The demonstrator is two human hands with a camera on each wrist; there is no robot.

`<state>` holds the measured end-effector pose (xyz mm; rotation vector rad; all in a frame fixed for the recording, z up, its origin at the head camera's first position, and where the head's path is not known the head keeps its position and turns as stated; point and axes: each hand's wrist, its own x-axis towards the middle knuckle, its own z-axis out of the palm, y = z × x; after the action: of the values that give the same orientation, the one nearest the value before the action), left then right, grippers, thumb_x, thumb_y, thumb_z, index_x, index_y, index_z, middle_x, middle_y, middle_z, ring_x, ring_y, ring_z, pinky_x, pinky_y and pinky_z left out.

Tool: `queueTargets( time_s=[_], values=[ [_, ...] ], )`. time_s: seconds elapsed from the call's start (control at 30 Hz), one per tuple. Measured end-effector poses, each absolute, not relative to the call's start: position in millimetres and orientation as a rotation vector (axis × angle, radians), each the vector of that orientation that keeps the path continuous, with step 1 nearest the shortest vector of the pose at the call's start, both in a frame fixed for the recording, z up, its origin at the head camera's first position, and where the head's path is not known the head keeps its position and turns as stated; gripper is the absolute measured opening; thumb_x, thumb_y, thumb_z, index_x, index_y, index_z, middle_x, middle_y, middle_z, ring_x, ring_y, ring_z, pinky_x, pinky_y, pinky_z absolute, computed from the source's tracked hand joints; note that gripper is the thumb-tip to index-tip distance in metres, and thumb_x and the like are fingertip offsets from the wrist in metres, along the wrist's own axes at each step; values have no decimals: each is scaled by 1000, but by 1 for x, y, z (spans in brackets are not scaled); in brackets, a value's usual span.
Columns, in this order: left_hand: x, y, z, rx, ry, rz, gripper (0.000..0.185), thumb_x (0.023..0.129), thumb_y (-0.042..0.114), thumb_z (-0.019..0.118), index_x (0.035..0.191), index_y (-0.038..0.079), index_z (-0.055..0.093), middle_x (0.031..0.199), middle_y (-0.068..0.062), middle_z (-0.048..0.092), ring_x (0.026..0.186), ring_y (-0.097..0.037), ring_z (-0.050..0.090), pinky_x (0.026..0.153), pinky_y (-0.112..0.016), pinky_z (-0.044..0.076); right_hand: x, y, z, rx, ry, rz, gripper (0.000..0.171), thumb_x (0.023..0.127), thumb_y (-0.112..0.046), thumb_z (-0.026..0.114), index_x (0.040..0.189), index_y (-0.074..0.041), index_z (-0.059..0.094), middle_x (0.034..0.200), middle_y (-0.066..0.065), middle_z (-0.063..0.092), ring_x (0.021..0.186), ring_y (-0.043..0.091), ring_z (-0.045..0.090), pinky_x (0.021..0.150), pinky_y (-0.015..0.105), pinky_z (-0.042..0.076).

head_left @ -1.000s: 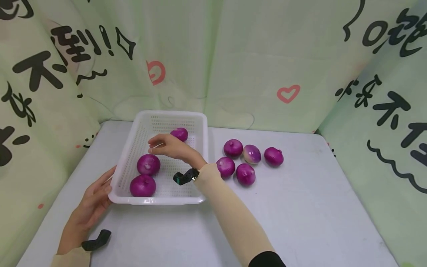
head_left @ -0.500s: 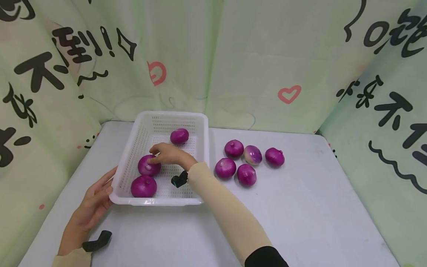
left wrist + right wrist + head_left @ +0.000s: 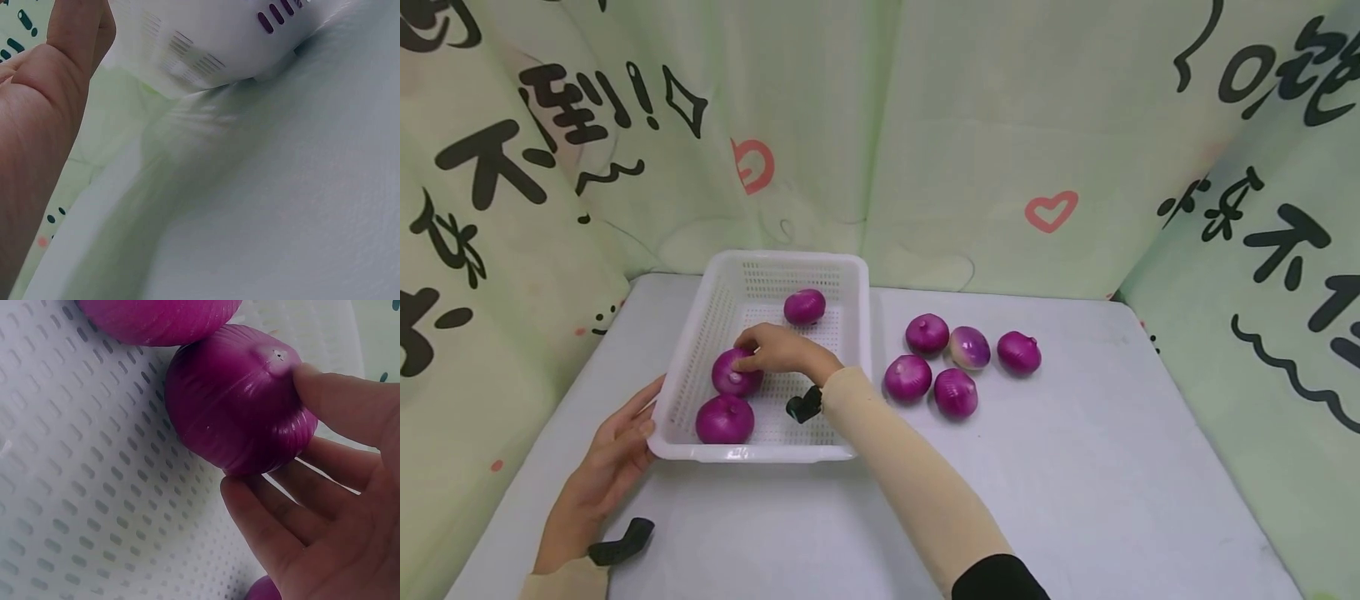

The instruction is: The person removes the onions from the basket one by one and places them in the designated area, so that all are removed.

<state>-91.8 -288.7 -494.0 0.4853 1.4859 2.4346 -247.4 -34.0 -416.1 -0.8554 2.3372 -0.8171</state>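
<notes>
My right hand (image 3: 782,348) is inside a white plastic basket (image 3: 831,452), its thumb and fingers around a red onion (image 3: 730,382). In the right wrist view, the thumb presses near the top of that onion (image 3: 231,406) and the fingertips meet its lower side. A second red onion (image 3: 725,419) lies against it toward the near edge. Another red onion (image 3: 805,307) sits apart toward the far end of the basket. My left hand (image 3: 606,458) rests along the basket's near left corner, fingers fairly straight against the outer side.
Several red onions (image 3: 956,393) lie grouped on the white table (image 3: 1075,483) to the right of the basket; one (image 3: 969,347) is partly pale. A green printed curtain (image 3: 955,150) surrounds the table at the back and sides.
My right hand has come down toward the near side of the basket and taken hold of the upper of the two touching onions. The left hand stays at the basket's corner.
</notes>
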Motion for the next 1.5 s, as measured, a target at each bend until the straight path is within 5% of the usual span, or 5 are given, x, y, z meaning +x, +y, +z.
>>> queueTargets(
  time_s=[0.4, 0.87, 1.5],
  values=[
    [-93, -285, -495, 559, 1391, 2465, 59, 108, -4, 29, 161, 20, 39, 158, 2, 54, 138, -11, 60, 104, -28, 55, -248, -29, -414, -835, 2429, -816, 43, 98, -27, 73, 135, -5, 68, 130, 9, 71, 115, 16, 61, 102, 24, 50],
    [-93, -286, -499, 555, 1380, 2464, 60, 108, -4, 27, 162, 21, 37, 158, 2, 54, 136, -12, 60, 103, -28, 56, -240, -18, -392, -700, 2463, -1033, 40, 97, -29, 76, 130, -8, 71, 130, 7, 72, 120, 18, 64, 100, 27, 53],
    [-93, -288, -494, 508, 1463, 2440, 59, 109, -3, 29, 160, 23, 39, 156, 4, 55, 134, -10, 62, 101, -27, 56, -211, 21, -338, -659, 2233, -1430, 47, 98, -30, 73, 141, -13, 65, 134, 5, 68, 120, 21, 66, 98, 32, 55]
  ],
)
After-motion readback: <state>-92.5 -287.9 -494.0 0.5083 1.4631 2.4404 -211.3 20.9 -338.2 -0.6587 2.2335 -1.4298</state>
